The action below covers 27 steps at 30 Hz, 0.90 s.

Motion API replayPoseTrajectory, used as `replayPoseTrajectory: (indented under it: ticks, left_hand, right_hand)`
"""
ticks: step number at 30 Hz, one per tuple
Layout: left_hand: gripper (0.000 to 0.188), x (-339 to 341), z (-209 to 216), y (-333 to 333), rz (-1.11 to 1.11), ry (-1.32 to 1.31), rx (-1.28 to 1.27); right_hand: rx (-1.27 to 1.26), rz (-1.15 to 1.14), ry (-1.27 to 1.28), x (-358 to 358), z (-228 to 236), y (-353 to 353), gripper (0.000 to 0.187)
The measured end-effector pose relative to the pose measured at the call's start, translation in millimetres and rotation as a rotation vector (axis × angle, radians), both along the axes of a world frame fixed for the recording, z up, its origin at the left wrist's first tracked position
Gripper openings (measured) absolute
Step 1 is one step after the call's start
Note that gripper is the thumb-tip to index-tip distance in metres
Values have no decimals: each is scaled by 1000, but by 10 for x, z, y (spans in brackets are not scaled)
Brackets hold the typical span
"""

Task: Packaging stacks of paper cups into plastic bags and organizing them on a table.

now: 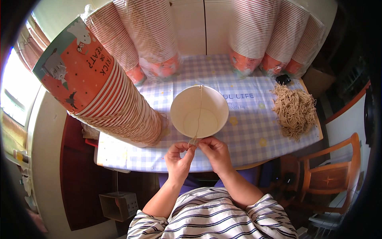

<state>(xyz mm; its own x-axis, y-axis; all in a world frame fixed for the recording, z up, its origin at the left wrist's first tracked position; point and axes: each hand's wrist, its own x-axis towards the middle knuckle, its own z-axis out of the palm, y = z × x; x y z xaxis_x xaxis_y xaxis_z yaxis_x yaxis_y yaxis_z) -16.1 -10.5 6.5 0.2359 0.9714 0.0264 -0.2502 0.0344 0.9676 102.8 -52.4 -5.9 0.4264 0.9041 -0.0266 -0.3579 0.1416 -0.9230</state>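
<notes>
A white-lined paper bucket (199, 112) stands mouth up in the middle of the table, close to my hands. A thin tan string (199, 111) crosses its mouth from the far rim down to the near rim. At the near rim my left hand (180, 156) pinches the string between thumb and forefinger. Beside it, my right hand (215, 153) is also closed in a pinch on the string, its fingertips almost touching the left ones. A small loop of string shows between the fingertips; its exact shape is too fine to make out.
At left leans a tall stack of orange printed buckets (115, 87). Wrapped bucket stacks line the back left (149, 36) and back right (254, 32). A heap of tan strings (294, 111) lies at right, near a small black object (283, 79). A wooden chair (330, 177) stands beyond.
</notes>
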Motion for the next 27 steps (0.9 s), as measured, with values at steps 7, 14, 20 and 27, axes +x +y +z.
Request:
replayPoseTrajectory:
  ticks: [7, 14, 20, 27]
  left_hand:
    - [10, 12, 81, -16, -2, 70, 87]
    - [10, -19, 94, 5, -16, 95, 81]
    - [10, -22, 89, 1, -6, 119, 113]
    - [9, -38, 108, 7, 9, 156, 137]
  right_hand:
    - [-6, -150, -519, -19, 115, -6, 12]
    - [138, -65, -657, 32, 146, -20, 13]
    - [119, -5, -519, -13, 190, -25, 11]
    - [39, -127, -789, 48, 460, -124, 22]
